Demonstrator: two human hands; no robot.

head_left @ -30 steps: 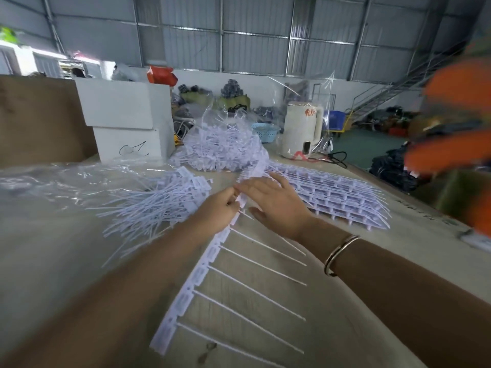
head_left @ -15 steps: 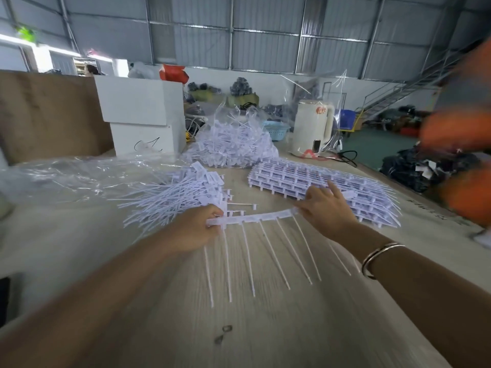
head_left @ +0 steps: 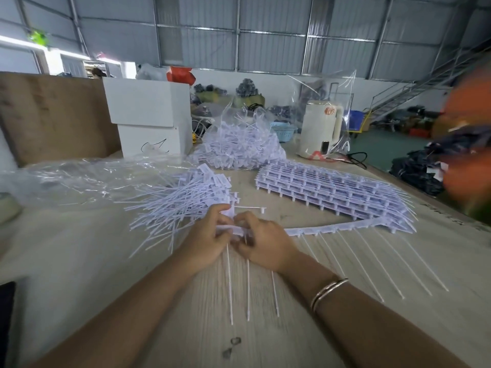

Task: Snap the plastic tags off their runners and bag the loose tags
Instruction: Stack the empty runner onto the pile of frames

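A white strip of plastic tags on its runner (head_left: 332, 229) lies across the wooden table, its thin tails pointing toward me. My left hand (head_left: 207, 241) and my right hand (head_left: 265, 243) meet at the strip's left end, and both pinch the tags there. A pile of loose tags (head_left: 183, 203) lies just left of and behind my hands. A stack of whole runner strips (head_left: 332, 191) sits to the right rear. A clear bag filled with loose tags (head_left: 239, 144) stands behind the pile.
An empty clear plastic bag (head_left: 79, 176) lies at the left. A white box (head_left: 151, 120) and a white appliance (head_left: 320, 128) with a black cord stand at the back. A bare runner piece (head_left: 249, 207) lies by the pile. A blurred person in orange (head_left: 470, 144) is at the right edge.
My right hand has slid left along the strip from its right end to meet my left hand at the left end. The strip now lies stretched out to the right.
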